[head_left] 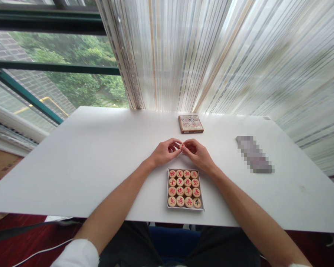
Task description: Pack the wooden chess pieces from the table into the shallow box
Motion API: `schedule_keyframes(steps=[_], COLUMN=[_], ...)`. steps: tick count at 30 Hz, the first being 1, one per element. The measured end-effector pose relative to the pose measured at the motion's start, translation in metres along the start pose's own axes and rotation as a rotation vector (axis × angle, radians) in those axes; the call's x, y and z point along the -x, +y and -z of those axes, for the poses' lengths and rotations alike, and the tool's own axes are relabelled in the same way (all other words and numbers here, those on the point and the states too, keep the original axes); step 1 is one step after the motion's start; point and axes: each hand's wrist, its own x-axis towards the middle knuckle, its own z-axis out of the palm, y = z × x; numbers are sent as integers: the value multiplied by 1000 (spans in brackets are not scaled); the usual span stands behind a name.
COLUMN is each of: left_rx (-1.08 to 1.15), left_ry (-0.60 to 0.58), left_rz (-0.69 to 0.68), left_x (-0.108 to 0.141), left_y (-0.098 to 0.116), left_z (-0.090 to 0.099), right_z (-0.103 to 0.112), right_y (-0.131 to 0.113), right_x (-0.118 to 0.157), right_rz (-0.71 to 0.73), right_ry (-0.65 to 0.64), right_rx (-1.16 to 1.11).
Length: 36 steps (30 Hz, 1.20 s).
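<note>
Between the fingertips of both hands is a small round wooden chess piece [181, 146] with a red mark. My left hand [166, 151] pinches it from the left, and my right hand [196, 152] pinches it from the right, above the middle of the white table [105, 155]. Just nearer to me lies an open white box [167, 191] filled with rows of round wooden pieces. Most carry red characters; the piece at the near right corner [197, 202] is black-marked.
A flat printed box [191, 123] lies behind my hands, near the table's far edge. On the right rests a pixelated, unrecognisable object [254, 155]. A striped curtain [172, 55] hangs behind the table, with a window at the left.
</note>
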Motion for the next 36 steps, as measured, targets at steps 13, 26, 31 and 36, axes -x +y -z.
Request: schedule_keyframes(steps=[13, 26, 31, 36], left_rx=[-36, -18, -46, -126], left_ry=[-24, -11, 5, 15], left_rz=[-12, -11, -20, -29], left_x=[1, 0, 0, 0], left_y=[3, 1, -2, -4], left_z=[1, 1, 1, 1], right_z=[2, 2, 5, 11], right_y=[-2, -4, 0, 3], right_x=[0, 0, -2, -10], right_rz=[-19, -15, -21, -38], right_ry=[20, -31, 1, 33], right_rx=[22, -84, -104, -122])
